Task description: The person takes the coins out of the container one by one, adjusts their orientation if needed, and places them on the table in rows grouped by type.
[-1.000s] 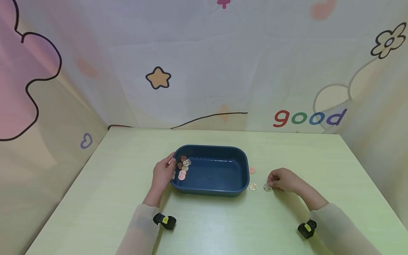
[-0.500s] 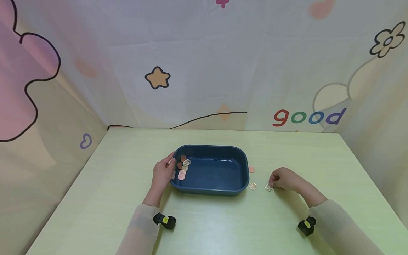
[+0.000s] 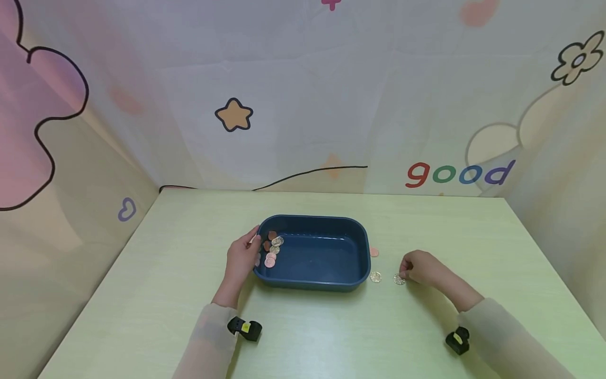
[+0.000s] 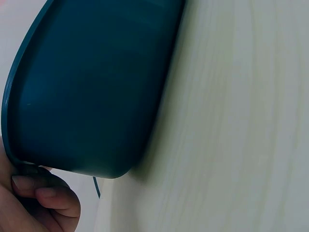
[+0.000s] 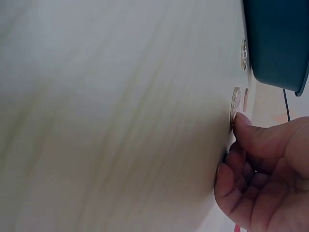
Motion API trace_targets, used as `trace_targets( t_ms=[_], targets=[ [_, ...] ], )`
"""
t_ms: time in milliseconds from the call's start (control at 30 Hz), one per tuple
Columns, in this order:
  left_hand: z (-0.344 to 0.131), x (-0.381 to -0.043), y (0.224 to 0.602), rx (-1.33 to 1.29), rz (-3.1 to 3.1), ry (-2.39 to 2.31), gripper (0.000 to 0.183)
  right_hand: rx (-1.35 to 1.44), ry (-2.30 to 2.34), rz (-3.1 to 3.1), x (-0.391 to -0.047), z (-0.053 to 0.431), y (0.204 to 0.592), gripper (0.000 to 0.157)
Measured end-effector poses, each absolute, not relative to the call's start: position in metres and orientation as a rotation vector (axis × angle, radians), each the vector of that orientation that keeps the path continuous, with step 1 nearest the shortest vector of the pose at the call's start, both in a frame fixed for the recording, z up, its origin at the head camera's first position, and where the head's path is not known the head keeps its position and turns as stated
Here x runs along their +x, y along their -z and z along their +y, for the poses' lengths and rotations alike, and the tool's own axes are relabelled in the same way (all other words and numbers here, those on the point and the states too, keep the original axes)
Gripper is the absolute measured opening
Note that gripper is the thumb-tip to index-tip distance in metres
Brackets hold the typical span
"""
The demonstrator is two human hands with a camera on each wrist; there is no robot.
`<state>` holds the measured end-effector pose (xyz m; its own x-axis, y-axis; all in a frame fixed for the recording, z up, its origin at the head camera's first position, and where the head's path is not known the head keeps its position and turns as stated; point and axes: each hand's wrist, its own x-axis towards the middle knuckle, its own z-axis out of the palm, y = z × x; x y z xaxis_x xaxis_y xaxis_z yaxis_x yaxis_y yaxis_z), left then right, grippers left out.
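Right hand [image 3: 420,267], head view: fingertips bunched at the edge of a shiny coin [image 3: 399,279] on the table [image 3: 331,339], right of the blue tray [image 3: 311,287]. Left wrist: left hand [image 4: 55,199] grips tray rim. Right wrist: thumb touches coin; pinch unclear. Coin probably light, stiff, slick; best taken by opposite edges.

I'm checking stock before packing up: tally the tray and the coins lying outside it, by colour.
Blue tray: 1
Pink coin: 1
Pale gold coins: 2, one of them touched by the right hand
Total: 4
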<state>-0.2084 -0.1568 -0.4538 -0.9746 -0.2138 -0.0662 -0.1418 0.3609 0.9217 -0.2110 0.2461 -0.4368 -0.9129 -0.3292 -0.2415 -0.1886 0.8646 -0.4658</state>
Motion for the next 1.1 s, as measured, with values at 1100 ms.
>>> trace_targets(
  t_ms=[1100],
  targets=[
    [-0.157,-0.208,0.454,0.336,-2.552,1.68,0.044,-0.424,0.992,2.49,-0.228,0.257,0.389,0.029]
  ],
)
